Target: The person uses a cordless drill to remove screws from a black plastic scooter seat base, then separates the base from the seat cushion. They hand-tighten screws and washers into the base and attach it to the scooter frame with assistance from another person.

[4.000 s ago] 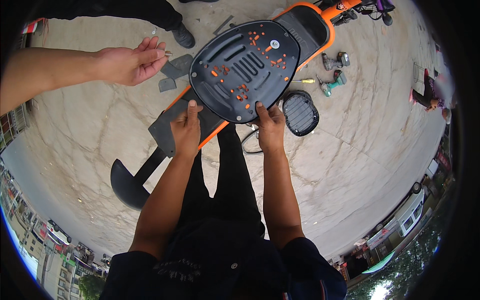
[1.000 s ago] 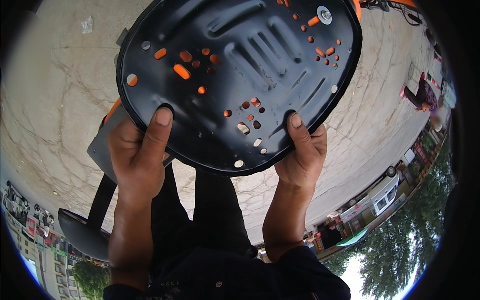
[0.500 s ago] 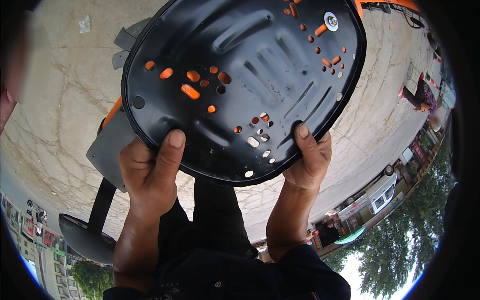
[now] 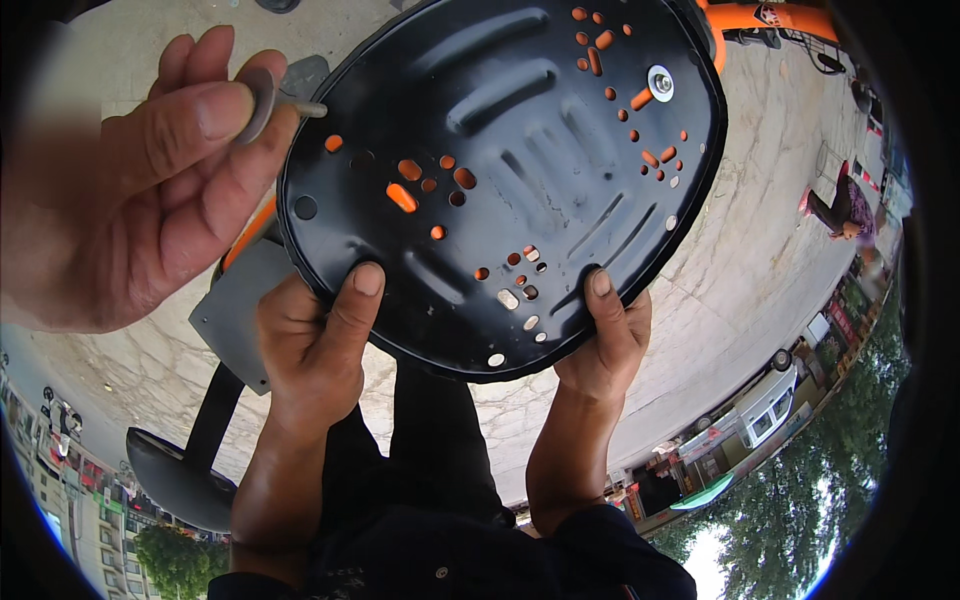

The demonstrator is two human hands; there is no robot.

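Note:
I hold a black metal seat pan [image 4: 500, 200], an oval plate with pressed ribs, slots and round holes, edged by a dark rim. My left hand [image 4: 318, 335] grips its near left edge, thumb on top and fingers curled underneath. My right hand [image 4: 610, 335] grips the near right edge the same way. A bolt with a wide washer [image 4: 660, 84] sits in a slot at the far right. From the left, another person's hand [image 4: 170, 170] pinches a second bolt [image 4: 310, 109] with a large washer [image 4: 257, 104] by the pan's left edge.
Orange frame parts [image 4: 775, 18] show through the holes and beyond the pan. A dark grey panel [image 4: 235, 325] and a black curved part on a bar [image 4: 180, 475] stand at left. Cracked concrete [image 4: 740, 200] lies below. A crouching person [image 4: 845, 210] and a parked van [image 4: 765, 410] are farther right.
The other person's hand has come in from the left with a bolt and washer. The seat pan has shifted slightly right and nearer, still in my two hands.

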